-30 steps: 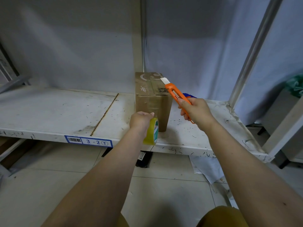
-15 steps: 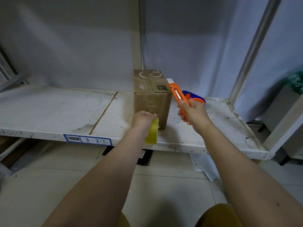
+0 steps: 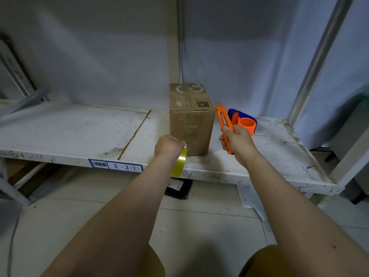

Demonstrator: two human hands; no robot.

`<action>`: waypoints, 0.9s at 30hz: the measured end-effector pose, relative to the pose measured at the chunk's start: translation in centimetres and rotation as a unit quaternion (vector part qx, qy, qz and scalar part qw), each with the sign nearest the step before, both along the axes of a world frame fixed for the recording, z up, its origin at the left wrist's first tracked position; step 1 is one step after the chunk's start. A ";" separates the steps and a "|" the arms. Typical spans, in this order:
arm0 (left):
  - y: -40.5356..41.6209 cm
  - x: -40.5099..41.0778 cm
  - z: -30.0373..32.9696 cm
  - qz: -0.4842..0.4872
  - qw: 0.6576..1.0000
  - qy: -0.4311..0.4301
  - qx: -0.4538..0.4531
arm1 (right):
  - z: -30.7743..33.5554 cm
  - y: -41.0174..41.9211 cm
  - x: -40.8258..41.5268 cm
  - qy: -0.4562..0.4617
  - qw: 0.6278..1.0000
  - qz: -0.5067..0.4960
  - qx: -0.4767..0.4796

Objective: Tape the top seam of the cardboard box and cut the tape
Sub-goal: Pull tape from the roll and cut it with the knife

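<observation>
A small brown cardboard box (image 3: 190, 120) stands upright on the white shelf (image 3: 69, 128), with clear tape along its top seam and down its front face. My left hand (image 3: 167, 145) grips a yellowish roll of tape (image 3: 180, 161) just in front of the box's lower left corner. To the right of the box, my right hand (image 3: 237, 141) holds an orange utility knife (image 3: 223, 121) with its tip pointing up. No blade tip is visible.
An orange and blue tape dispenser (image 3: 242, 121) sits on the shelf behind my right hand. A metal upright (image 3: 317, 56) rises at the right end of the shelf. A dark packet (image 3: 177, 187) and white paper (image 3: 251, 200) lie on the tiled floor below.
My right hand has drawn the knife away from the box top, down and to the right; the white blade tip no longer shows. My left hand with the roll has barely moved.
</observation>
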State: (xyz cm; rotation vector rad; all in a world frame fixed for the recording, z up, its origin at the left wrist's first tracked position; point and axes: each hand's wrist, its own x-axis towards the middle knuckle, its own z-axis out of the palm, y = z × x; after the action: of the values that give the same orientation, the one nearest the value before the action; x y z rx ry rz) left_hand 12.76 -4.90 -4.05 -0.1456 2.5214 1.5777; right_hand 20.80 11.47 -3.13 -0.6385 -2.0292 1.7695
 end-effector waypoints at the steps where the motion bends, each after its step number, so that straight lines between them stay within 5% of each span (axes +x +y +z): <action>1: -0.1 -0.1 -0.1 -0.002 1.000 0.004 -0.007 | -0.1 -0.1 0.0 0.003 1.000 -0.002 0.005; 7: -1.7 -0.9 0.3 -0.002 0.986 0.050 -0.158 | -0.6 0.1 -0.6 0.001 0.999 -0.034 0.030; 16: -3.9 -4.3 -1.5 -0.016 0.942 0.110 -0.317 | -4.7 1.6 -3.7 -0.186 0.978 -0.090 0.017; 23: -3.1 -7.1 -3.2 -0.079 0.867 0.140 -0.471 | -8.3 3.1 -5.8 -0.311 0.921 -0.088 0.217; 27: -2.9 -7.5 -5.2 -0.112 0.853 0.141 -0.489 | -9.4 3.1 -5.6 -0.327 0.888 -0.092 0.309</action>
State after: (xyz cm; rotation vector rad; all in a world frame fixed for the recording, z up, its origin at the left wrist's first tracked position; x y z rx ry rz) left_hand 5.26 -7.81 -9.29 0.2766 3.1563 0.1117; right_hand 15.16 14.61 -12.51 -1.2608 -2.6491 0.7406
